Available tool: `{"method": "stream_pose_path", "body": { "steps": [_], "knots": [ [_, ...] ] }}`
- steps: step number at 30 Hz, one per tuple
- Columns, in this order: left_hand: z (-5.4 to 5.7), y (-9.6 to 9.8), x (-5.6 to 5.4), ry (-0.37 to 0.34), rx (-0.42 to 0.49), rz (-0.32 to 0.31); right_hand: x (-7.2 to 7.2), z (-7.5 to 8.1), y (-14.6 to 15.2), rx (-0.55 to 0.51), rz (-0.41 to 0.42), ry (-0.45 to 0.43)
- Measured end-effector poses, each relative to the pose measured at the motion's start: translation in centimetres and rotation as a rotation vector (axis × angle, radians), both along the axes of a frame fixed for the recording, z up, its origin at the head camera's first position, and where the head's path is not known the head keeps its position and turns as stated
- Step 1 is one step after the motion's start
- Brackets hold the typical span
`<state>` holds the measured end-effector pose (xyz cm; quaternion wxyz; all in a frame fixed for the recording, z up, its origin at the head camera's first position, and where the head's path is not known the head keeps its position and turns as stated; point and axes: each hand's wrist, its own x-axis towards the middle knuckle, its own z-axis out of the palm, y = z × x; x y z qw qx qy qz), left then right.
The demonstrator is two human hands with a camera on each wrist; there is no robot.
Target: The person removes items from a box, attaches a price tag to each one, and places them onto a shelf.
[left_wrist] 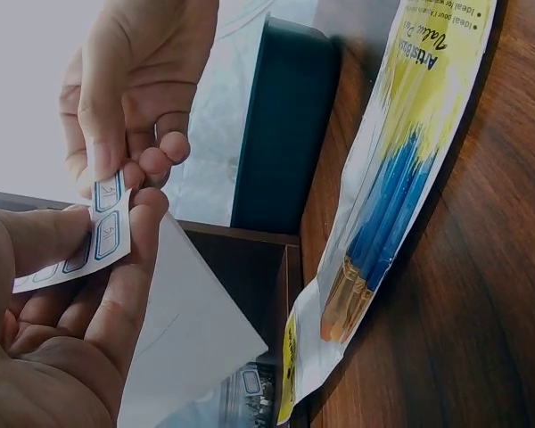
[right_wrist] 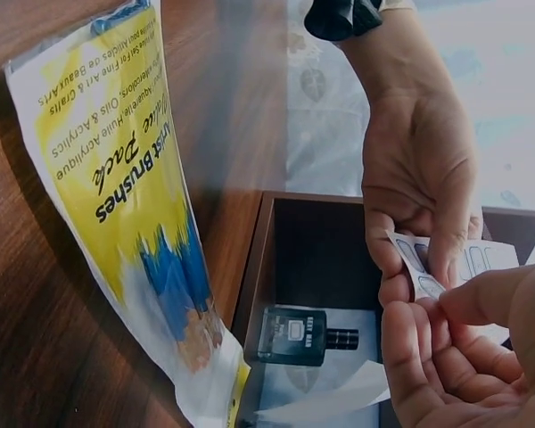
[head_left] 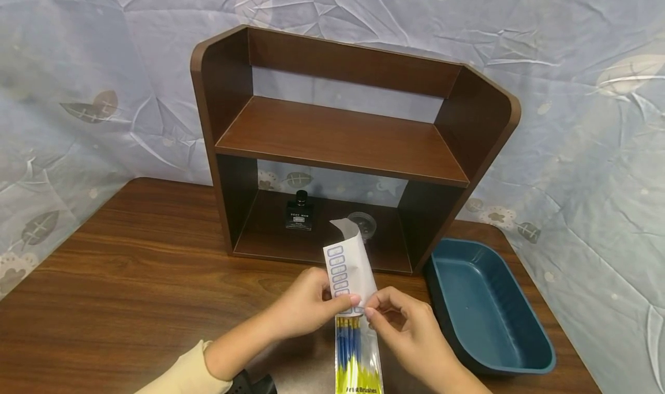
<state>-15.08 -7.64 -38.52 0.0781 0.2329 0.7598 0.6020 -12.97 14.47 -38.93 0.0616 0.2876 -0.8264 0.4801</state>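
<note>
A white sheet of stickers (head_left: pixel 357 262) with rows of blue-bordered labels is held up over the table, its far end curling. My left hand (head_left: pixel 303 304) grips its near end, thumb on top and fingers beneath. At the sheet's near right corner, the thumb and fingertips of my right hand (head_left: pixel 413 330) pinch a label (left_wrist: pixel 107 192); whether it is loose from the backing I cannot tell. Below both hands lies a clear-fronted pack of artist brushes (head_left: pixel 358 348) with blue handles and yellow print, its upper part behind the sheet in the head view.
A brown two-tier shelf (head_left: pixel 337 131) stands at the back of the wooden table (head_left: pixel 130 284). On its lower board are a black perfume bottle (head_left: pixel 299 214) and a round clear container (head_left: pixel 368 224), partly covered by the sheet. To the right sits a deep teal bin (head_left: pixel 488 301).
</note>
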Motion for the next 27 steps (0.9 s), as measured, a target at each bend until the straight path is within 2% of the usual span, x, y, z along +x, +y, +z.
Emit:
{"method": "stream_pose_path", "body": {
  "steps": [6, 11, 16, 23, 27],
  "knots": [
    [0.0, -0.3, 0.0, -0.016, 0.014, -0.023, -0.2, 0.0, 0.2, -0.046, 0.067, -0.037],
    [0.0, -0.6, 0.1, -0.025, 0.022, -0.033, -0.2, -0.1, 0.3, -0.060, 0.083, -0.087],
    [-0.2, -1.7, 0.2, -0.068, 0.041, -0.044, -0.1, -0.1, 0.4, -0.079, 0.083, -0.102],
    [-1.2, -4.7, 0.5, -0.196, 0.117, -0.064, -0.2, 0.0, 0.6, -0.128, 0.060, -0.121],
    [-1.8, -6.6, 0.7, -0.259, 0.122, -0.062, -0.3, 0.1, 0.6, -0.157, 0.048, -0.160]
  ]
}}
